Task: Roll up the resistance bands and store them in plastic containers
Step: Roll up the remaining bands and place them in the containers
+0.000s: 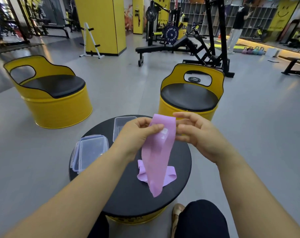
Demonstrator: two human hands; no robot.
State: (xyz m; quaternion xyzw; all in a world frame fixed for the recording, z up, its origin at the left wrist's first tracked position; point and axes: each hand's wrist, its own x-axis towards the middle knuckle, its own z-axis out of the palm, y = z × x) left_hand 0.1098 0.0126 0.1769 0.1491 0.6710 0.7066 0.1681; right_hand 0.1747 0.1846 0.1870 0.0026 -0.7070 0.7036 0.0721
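A pink-purple resistance band (156,155) hangs unrolled above the round black table (125,194). My left hand (137,133) pinches its upper left edge between thumb and fingers. My right hand (195,131) is at the band's upper right edge with fingers spread and loosely curved; whether it grips the band is hidden behind the band. A second purple band (170,176) lies crumpled on the table beneath. An open clear plastic container (119,125) stands at the table's far side, partly hidden by my left hand. A clear lid with clips (90,152) lies at the left.
Two yellow barrel seats with black cushions (54,93) (190,98) stand beyond the table. Gym benches and racks (180,43) fill the back, and a person (238,23) stands far right. My knee (200,220) is below the table's near edge.
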